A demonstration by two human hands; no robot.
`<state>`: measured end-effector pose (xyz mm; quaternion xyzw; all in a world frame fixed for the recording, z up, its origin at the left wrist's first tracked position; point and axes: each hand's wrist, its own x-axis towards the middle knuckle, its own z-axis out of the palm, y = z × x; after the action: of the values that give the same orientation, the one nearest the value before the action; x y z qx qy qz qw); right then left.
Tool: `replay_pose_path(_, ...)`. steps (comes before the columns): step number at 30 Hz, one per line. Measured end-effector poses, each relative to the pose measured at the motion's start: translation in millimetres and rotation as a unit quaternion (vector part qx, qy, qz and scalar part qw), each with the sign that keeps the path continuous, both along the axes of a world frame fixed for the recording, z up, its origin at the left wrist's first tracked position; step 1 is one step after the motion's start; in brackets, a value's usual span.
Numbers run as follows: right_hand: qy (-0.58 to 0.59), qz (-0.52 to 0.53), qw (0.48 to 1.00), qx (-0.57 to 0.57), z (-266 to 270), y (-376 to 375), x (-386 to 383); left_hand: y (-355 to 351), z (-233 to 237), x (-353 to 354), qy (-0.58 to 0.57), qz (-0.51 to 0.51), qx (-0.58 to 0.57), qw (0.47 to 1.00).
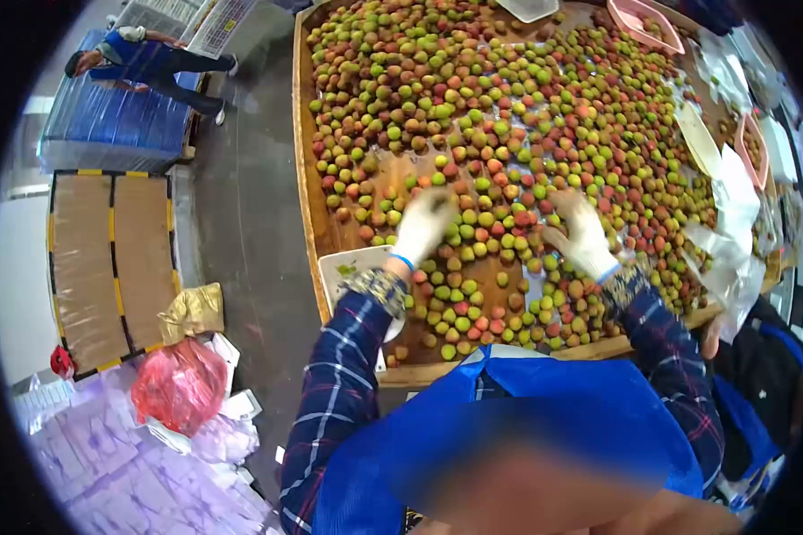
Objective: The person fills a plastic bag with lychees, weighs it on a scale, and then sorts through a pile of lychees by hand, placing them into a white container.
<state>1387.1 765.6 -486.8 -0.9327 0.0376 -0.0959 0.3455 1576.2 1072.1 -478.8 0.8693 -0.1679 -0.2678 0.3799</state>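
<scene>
Red and green lychees [500, 169] lie spread over a wooden-rimmed table [305, 178]. My left hand [424, 225], in a white glove with bare fingertips, is over the fruit left of the middle, its fingers blurred. To the right, my gloved right hand [583, 235] reaches over the lychees with thumb and fingers apart, nothing visible between them. A white tray [335, 267] sits at the table's left edge, beside my left wrist and partly hidden by the sleeve.
Pink baskets [632, 22] and a pale basket [699, 138] stand along the right side, near clear plastic bags [732, 241]. At the far left, a person [147, 62] holds a white crate [219, 27]. A red bag [180, 383] lies on the left.
</scene>
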Motion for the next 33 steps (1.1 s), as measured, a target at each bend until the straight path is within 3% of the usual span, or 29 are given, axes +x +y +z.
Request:
replay_pose_path(1, -0.022, 0.023, 0.999, -0.016, 1, 5, 37, 14, -15, 39, -0.047, 0.045, 0.006, 0.998)
replay_pose_path(3, 0.02, 0.124, 0.992, -0.02, 3, 2, 125, 41, -27, 119, -0.221, 0.035, 0.025, 0.974)
replay_pose_path(4, -0.011, 0.134, 0.991, -0.026, -10, 3, 170, 46, -18, 150, -0.226, 0.037, 0.046, 0.972)
replay_pose_path(6, 0.071, 0.141, 0.987, 0.001, -2, 11, 262, 57, 2, 206, -0.24, 0.028, 0.122, 0.963)
replay_pose_path(7, 0.009, 0.16, 0.986, -0.052, -26, 8, 311, 63, 2, 231, -0.248, 0.019, 0.176, 0.952)
replay_pose_path(8, 0.048, 0.18, 0.982, -0.04, -5, 11, 348, 68, -2, 256, -0.239, 0.016, 0.212, 0.948)
replay_pose_path(10, 0.035, 0.164, 0.981, -0.097, -16, 16, 416, 70, -18, 291, -0.231, 0.016, 0.258, 0.938)
replay_pose_path(11, 0.083, 0.148, 0.978, -0.125, -22, 17, 447, 81, -52, 315, -0.205, 0.037, 0.222, 0.952)
replay_pose_path(13, -0.01, 0.097, 0.971, -0.216, -62, 31, 490, 61, -69, 327, -0.179, 0.024, 0.292, 0.939)
replay_pose_path(14, 0.091, 0.113, 0.969, -0.198, -66, 33, 500, 52, -80, 323, -0.236, 0.044, 0.274, 0.931)
replay_pose_path(15, 0.19, 0.129, 0.957, -0.178, -30, 36, 502, 44, -85, 319, -0.272, 0.046, 0.286, 0.918)
replay_pose_path(17, 0.261, 0.164, 0.951, -0.02, -31, 23, 519, 39, -83, 314, -0.274, 0.03, 0.226, 0.934)
replay_pose_path(18, 0.307, 0.192, 0.932, -0.019, -35, 23, 530, 33, -82, 309, -0.251, 0.03, 0.243, 0.937)
replay_pose_path(21, 0.232, 0.217, 0.944, -0.084, -71, 52, 517, 29, -103, 295, -0.283, -0.045, 0.233, 0.929)
replay_pose_path(22, 0.296, 0.244, 0.922, -0.052, -56, 60, 500, 21, -97, 275, -0.287, -0.051, 0.228, 0.929)
replay_pose_path(23, 0.198, 0.233, 0.944, -0.123, -32, 71, 455, 8, -82, 254, -0.22, -0.064, 0.232, 0.945)
replay_pose_path(25, 0.086, 0.27, 0.944, -0.167, -74, 76, 414, -9, -76, 206, -0.249, -0.09, 0.245, 0.933)
replay_pose_path(27, -0.012, 0.261, 0.955, -0.139, -86, 58, 357, -11, -89, 154, -0.343, -0.086, 0.201, 0.913)
replay_pose_path(28, 0.008, 0.246, 0.953, -0.177, -84, 47, 322, -19, -79, 127, -0.315, -0.112, 0.243, 0.911)
replay_pose_path(30, 0.103, 0.251, 0.94, -0.205, -60, 19, 258, -28, -73, 70, -0.288, -0.117, 0.196, 0.93)
replay_pose_path(31, 0.038, 0.217, 0.955, -0.197, -69, 4, 228, -33, -65, 45, -0.267, -0.131, 0.173, 0.939)
replay_pose_path(33, 0.049, 0.185, 0.946, -0.262, -77, -32, 178, -43, -57, -8, -0.294, -0.142, 0.2, 0.924)
